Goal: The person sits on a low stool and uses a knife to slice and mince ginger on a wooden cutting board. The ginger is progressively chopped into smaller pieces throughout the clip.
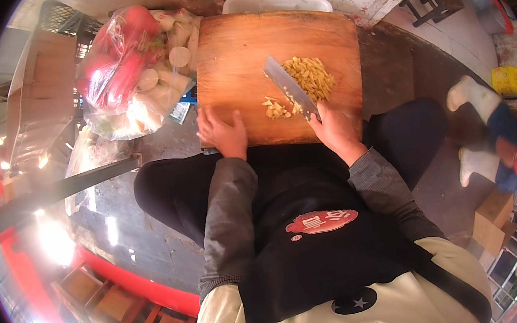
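Note:
A thick wooden chopping board [235, 56] lies before my knees. My right hand [335, 128] grips the handle of a cleaver [288, 85], whose broad blade slants to the upper left across the board. To the right of the blade is a heap of pale yellow chopped pieces [312, 78], perhaps ginger or garlic. A smaller scatter of cut bits [277, 108] sits left of the blade, and a few bits cling along it. My left hand [222, 129] rests on the board's near left corner with fingers spread, holding nothing.
Left of the board stand clear plastic bags with red vegetables [121, 64] and pale cut roots [172, 67]. A white plastic tray [277, 2] is behind the board. A metal bar [103, 174] juts in from the left. At right a person in white boots [470, 97] stands near a cardboard box [494, 218].

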{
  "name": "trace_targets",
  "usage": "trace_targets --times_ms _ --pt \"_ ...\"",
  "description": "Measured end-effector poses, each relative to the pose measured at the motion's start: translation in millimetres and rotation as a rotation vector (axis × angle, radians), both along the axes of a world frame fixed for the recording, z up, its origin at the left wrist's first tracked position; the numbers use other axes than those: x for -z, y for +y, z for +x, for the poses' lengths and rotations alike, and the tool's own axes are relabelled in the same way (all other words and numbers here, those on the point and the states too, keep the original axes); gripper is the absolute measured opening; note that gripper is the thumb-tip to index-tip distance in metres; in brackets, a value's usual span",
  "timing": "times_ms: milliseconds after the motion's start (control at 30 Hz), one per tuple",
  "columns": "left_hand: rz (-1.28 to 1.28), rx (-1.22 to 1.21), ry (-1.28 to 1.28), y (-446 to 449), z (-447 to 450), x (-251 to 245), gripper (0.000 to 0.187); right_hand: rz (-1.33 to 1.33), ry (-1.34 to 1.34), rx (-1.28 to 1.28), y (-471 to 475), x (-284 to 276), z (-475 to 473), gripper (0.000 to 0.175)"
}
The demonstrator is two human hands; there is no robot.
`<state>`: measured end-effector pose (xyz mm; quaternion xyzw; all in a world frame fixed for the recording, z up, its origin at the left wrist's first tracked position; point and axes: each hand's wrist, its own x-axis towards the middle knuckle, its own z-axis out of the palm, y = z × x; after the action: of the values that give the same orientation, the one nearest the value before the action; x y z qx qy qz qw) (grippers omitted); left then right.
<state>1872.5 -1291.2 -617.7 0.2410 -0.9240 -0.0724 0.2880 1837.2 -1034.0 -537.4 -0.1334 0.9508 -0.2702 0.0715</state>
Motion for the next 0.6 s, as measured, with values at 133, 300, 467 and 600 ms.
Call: trace_targets --times_ms 133,300,467,600 --pt "0.471 0.493 -0.002 44 10 -18 0.037 -0.035 0.048 -0.034 -4 -17 5 0.020" --pt "0.419 0.662 0.012 55 -1 -20 0.017 0.020 0.034 -0.115 -10 -29 9 0.017" --pt "0.407 0.685 0.027 56 -4 -9 0.015 0.021 0.047 -0.164 -22 -12 9 0.016" --pt "0.411 0.682 0.013 57 -4 -7 0.013 0.019 0.064 -0.148 -30 8 5 0.016"
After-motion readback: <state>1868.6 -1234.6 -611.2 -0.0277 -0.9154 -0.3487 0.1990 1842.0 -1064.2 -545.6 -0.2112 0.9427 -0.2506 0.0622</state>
